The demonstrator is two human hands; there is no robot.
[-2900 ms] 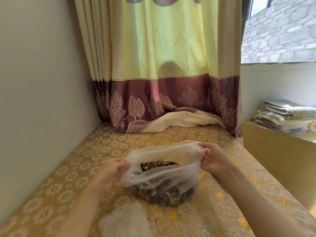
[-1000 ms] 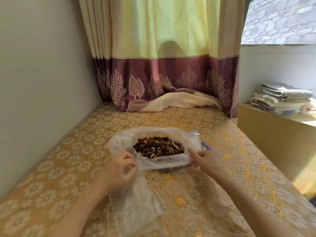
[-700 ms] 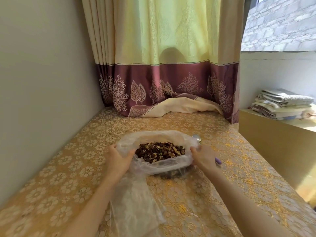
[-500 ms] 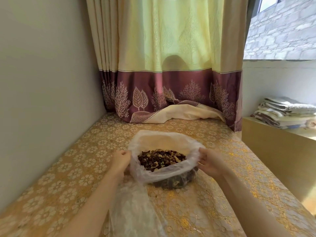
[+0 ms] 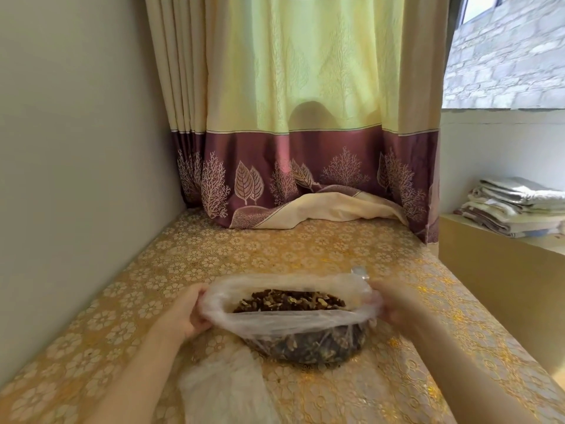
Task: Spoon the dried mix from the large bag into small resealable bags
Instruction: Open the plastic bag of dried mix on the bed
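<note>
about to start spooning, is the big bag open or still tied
Open: the large bag has its rim rolled down, the dried mix exposed, both hands gripping its sides.

Thin translucent plastic large bag (image 5: 290, 319), glossy gold-patterned tablecloth (image 5: 305, 255), satiny cloth curtain (image 5: 305, 148)

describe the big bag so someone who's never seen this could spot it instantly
On the gold floral tablecloth, in front of the maroon-hemmed curtain, the big bag sits between the left hand and the blurred right hand, which grip its rim. Unlike the flat clear plastic nearer the camera, it bulges with dark dried mix.
</note>
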